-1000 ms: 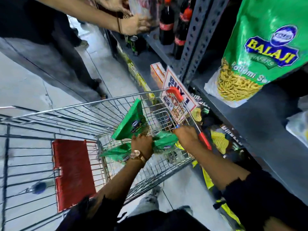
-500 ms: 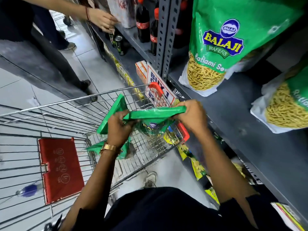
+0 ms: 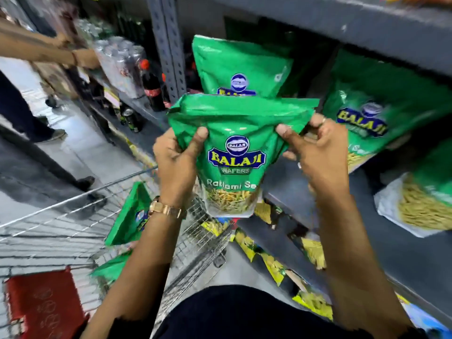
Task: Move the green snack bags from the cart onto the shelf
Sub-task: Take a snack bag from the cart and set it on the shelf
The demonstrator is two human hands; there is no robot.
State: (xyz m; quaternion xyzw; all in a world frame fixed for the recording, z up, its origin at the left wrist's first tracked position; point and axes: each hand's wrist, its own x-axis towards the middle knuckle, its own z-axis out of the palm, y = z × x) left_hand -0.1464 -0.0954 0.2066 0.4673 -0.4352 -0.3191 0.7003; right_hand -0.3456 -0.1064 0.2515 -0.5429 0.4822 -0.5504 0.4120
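Observation:
I hold a green Balaji snack bag (image 3: 236,155) upright in front of the grey shelf (image 3: 293,192). My left hand (image 3: 178,157) grips its left side and my right hand (image 3: 318,148) grips its right side near the top. Behind it, one green bag (image 3: 239,67) stands on the shelf, another (image 3: 381,111) leans to the right, and a third (image 3: 425,192) lies at the far right. Down in the wire cart (image 3: 73,216), a green bag (image 3: 129,216) stands on edge and another (image 3: 110,267) lies below it.
A red child-seat flap (image 3: 44,307) sits in the cart at lower left. Another person's arm (image 3: 49,55) reaches to the left shelf bay with cola bottles (image 3: 151,86) and cans. Yellow snack packs (image 3: 269,255) fill the lower shelf. An upper shelf board (image 3: 342,23) overhangs.
Both hands lifted the green bag out of the cart and turned it upright, up to shelf height. The view swung up toward the shelf.

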